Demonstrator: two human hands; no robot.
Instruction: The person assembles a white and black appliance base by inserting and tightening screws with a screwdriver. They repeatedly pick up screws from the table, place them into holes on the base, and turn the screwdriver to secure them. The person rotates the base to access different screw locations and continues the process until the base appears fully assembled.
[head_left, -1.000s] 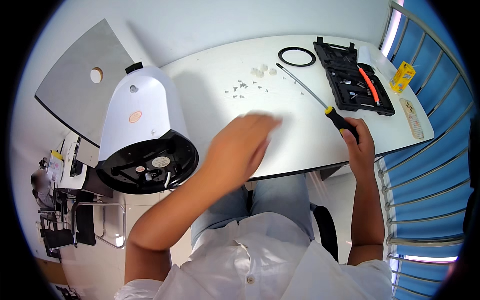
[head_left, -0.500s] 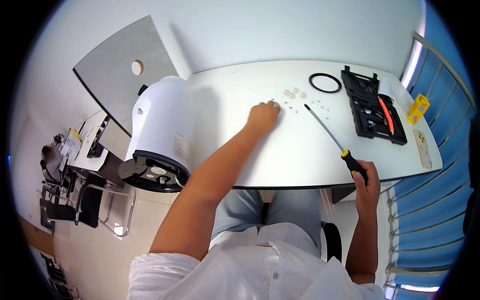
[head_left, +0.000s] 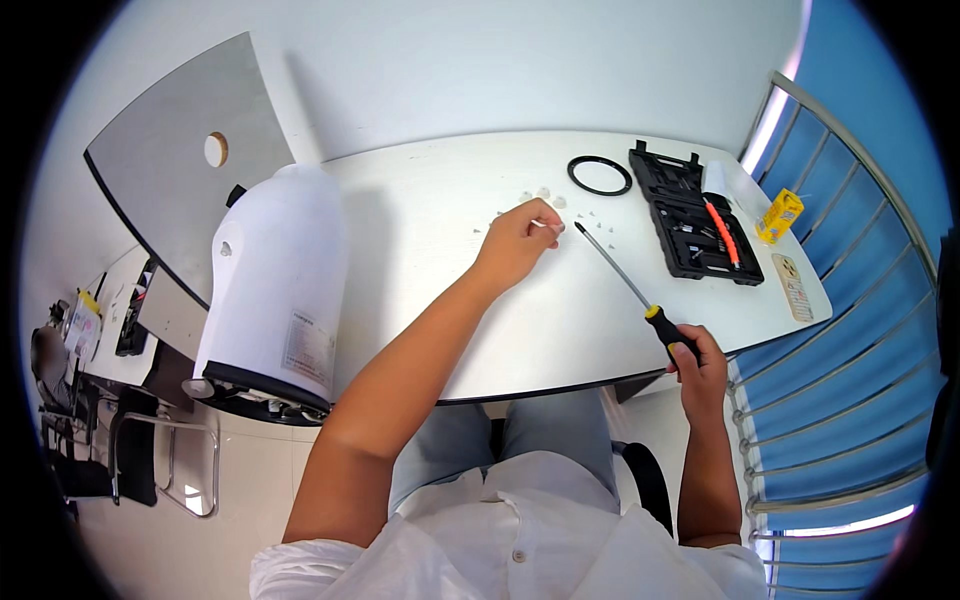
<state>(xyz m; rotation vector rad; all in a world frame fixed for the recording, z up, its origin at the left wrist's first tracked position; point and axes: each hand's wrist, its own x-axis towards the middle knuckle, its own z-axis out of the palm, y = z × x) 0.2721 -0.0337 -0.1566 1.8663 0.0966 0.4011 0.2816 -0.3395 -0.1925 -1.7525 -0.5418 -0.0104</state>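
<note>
My right hand point(head_left: 698, 365) is wrapped round the black and yellow handle of a screwdriver point(head_left: 632, 288), its shaft slanting up to the left over the table. Just left of its tip, my left hand point(head_left: 518, 243) holds thumb and forefinger pinched together; a tiny pale bit shows at the fingertips, too small to name. Several small metal pieces that look like screws point(head_left: 611, 231) lie scattered beyond and beside the tip. Several translucent round pieces point(head_left: 544, 192) sit behind my left hand, which partly hides them. A large white appliance housing point(head_left: 275, 270) lies on its side at the left, its black base toward me.
On the white table point(head_left: 420, 190) a black ring point(head_left: 571, 176) lies at the back. An open black tool case point(head_left: 672, 222) holds an orange-handled tool point(head_left: 722, 235). Right of it stand a yellow carton point(head_left: 780, 216) and a patterned flat object point(head_left: 793, 288). Metal railings point(head_left: 868, 160) border the right side.
My left hand has lifted from the small pieces and come nearer the screwdriver tip, fingers pinched. The view has shifted, so everything on the table appears farther left. My right hand keeps its hold.
</note>
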